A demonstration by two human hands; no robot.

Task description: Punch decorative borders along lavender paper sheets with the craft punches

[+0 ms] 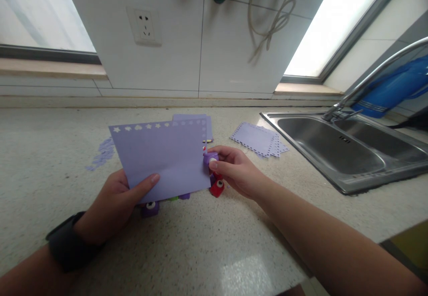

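My left hand (117, 202) holds a lilac paper sheet (163, 155) by its lower left corner, thumb on top. Small star and shape cut-outs run along the sheet's top and right edges. My right hand (234, 169) grips a small purple craft punch (210, 158) set on the sheet's right edge, thumb on its top. Under the sheet on the counter lie a red punch (217, 188), another purple punch (150, 208) and a green one (173, 198), mostly hidden.
A stack of punched lilac sheets (259, 139) lies to the right, near a steel sink (337, 146) with a tap (374, 75). Lilac paper scraps (102, 153) are scattered at the left. A wall socket (145, 26) is on the tiled wall behind.
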